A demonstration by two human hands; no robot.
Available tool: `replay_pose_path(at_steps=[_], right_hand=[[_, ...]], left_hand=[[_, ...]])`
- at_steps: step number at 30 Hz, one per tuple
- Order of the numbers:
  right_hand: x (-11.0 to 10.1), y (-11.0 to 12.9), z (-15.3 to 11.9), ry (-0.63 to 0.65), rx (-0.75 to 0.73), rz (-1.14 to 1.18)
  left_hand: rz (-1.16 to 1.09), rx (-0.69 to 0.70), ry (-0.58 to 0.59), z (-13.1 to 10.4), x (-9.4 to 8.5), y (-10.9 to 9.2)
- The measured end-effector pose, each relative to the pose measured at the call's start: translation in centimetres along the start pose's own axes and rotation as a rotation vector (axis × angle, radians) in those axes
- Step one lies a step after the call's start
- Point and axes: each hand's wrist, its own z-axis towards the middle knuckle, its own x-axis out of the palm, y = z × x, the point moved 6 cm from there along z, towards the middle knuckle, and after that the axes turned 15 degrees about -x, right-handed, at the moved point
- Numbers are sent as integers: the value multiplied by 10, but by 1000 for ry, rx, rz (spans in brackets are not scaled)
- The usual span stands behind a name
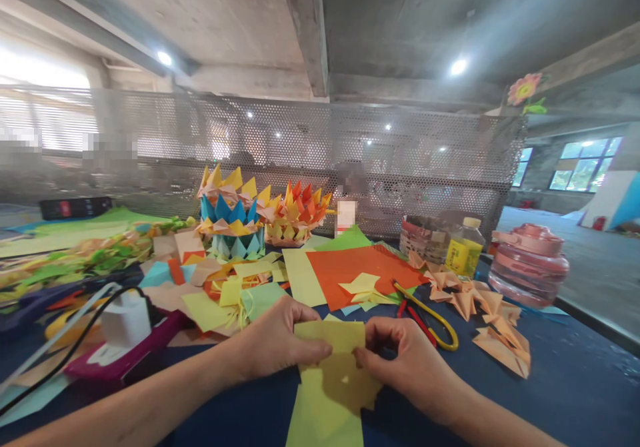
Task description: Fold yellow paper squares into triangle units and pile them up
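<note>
A small sheet of yellow paper is held up between my two hands, close to the table's front edge. My left hand pinches its left side, thumb lying across the front. At the right edge, my right hand grips it between thumb and bent fingers. More yellow paper pieces lie right below, partly in shadow. Just beyond my right hand rest scissors with one red and one yellow handle. A cut yellow paper piece sits on a large orange sheet farther back.
Folded paper pieces in tiers stand at the back. A pink water jug, a yellow-labelled bottle and folded peach paper pieces are on the right. On the left lies a purple power strip with a white charger and cables.
</note>
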Motion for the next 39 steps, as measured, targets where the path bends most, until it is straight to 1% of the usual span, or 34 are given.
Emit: replay_pose_path(at_steps=[9,13,20,26,29,34,37,39], right_hand=[[-7,1,5,-28,5,-44],[-9,0,5,-34,6,-54],[-8,-1,4,-30,-4,-60],[-17,-3,8,-74,-26,-53],[-14,2,6,-41,-51,-38],[6,4,-3,99,-39,28],[11,4,-5,100,-34,40],[12,5,-5,94,-33,28]], left_hand=[[-4,28,-38,5,-10,4],[-4,27,-41,6,-10,6],[5,27,-46,5,-10,4],[-2,20,-79,5,-16,3],[-8,16,-66,5,-12,2],[22,-13,15,-3,6,2],[39,-6,62,-7,15,3],[43,-1,77,-7,18,5]])
